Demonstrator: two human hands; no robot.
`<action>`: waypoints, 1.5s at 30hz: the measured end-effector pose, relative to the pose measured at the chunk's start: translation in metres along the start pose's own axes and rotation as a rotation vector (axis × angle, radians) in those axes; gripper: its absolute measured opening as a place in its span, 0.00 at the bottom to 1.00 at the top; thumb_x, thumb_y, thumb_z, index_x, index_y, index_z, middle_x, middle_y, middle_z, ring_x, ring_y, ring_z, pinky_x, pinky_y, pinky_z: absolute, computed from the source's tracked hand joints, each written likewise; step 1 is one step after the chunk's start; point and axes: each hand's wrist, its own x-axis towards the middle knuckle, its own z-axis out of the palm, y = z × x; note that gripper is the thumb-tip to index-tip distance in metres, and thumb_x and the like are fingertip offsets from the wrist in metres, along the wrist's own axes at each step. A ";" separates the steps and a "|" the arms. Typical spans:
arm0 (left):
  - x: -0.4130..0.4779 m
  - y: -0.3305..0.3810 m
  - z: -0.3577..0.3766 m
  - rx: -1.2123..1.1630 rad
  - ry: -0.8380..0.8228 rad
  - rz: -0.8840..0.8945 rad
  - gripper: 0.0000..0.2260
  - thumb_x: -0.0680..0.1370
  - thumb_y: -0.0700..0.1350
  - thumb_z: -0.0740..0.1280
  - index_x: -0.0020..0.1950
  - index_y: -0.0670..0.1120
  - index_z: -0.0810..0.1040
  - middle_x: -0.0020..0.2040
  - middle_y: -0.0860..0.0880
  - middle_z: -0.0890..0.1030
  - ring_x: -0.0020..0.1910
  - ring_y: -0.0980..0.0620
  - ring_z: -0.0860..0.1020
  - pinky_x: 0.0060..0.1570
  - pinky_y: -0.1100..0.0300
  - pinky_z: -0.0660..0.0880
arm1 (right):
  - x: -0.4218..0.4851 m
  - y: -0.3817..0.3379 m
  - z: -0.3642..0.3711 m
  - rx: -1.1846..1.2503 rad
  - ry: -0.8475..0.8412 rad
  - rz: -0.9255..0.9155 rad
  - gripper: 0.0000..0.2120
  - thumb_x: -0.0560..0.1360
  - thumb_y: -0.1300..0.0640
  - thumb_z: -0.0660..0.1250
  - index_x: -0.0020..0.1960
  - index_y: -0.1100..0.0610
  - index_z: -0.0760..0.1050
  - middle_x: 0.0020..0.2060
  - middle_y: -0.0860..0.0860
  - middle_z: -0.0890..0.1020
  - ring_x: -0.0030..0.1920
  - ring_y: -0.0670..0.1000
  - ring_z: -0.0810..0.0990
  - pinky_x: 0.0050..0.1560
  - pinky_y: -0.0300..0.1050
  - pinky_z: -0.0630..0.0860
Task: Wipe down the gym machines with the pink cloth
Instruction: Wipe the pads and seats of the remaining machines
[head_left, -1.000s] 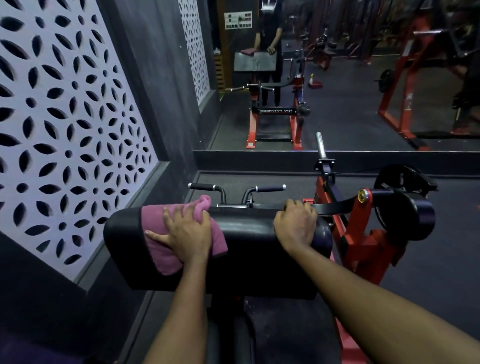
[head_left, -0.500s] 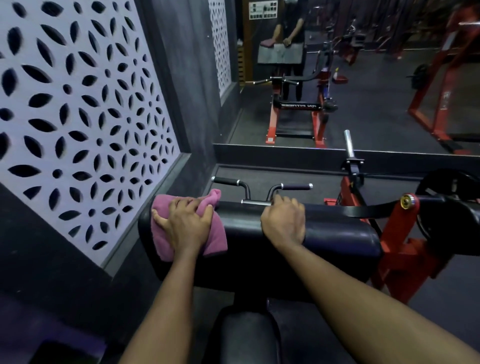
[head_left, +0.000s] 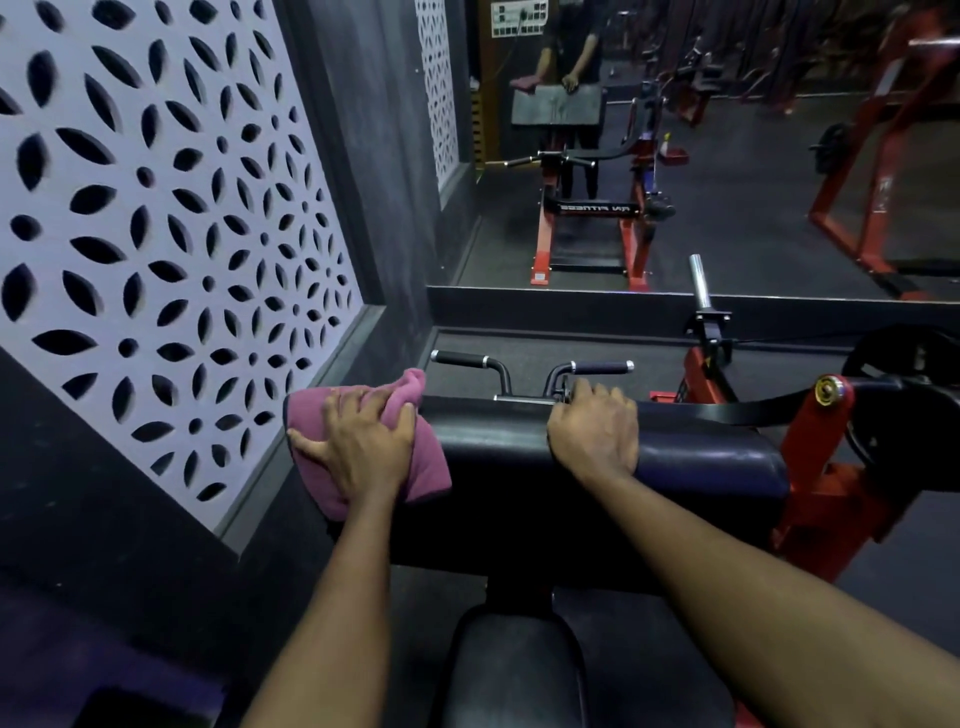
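I judge this machine barely begun: my left hand (head_left: 363, 447) lies spread flat, pressing the pink cloth (head_left: 431, 478) onto the left end of the arm pad (head_left: 519, 467). The pad's middle and right end, the seat (head_left: 514, 670), the 2 handles (head_left: 602, 368) and the red frame (head_left: 810, 457) look left to wipe. My right hand (head_left: 595, 434) curls over the pad's top edge, gripping it; the cloth looks soft and bunched, the pad smooth, rounded, faintly glossy vinyl.
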 end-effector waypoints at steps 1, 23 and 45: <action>-0.003 0.009 0.004 -0.014 0.021 -0.083 0.18 0.76 0.62 0.59 0.61 0.58 0.80 0.69 0.53 0.75 0.77 0.48 0.63 0.68 0.21 0.47 | 0.000 -0.001 0.000 -0.008 -0.001 0.004 0.18 0.78 0.49 0.56 0.60 0.58 0.77 0.53 0.58 0.83 0.54 0.59 0.77 0.58 0.55 0.70; -0.064 0.068 0.024 -0.381 0.168 -0.457 0.29 0.76 0.58 0.64 0.77 0.56 0.67 0.83 0.53 0.52 0.82 0.46 0.46 0.69 0.24 0.51 | -0.001 -0.004 0.000 -0.083 -0.037 -0.054 0.20 0.79 0.49 0.53 0.61 0.59 0.76 0.56 0.59 0.82 0.56 0.60 0.76 0.61 0.57 0.69; -0.090 0.100 0.048 -0.716 0.385 -0.863 0.35 0.79 0.58 0.60 0.82 0.46 0.55 0.83 0.44 0.54 0.81 0.46 0.53 0.77 0.54 0.47 | 0.062 -0.006 0.018 0.288 -0.373 -0.964 0.18 0.84 0.49 0.57 0.71 0.53 0.72 0.72 0.51 0.74 0.74 0.53 0.67 0.73 0.53 0.62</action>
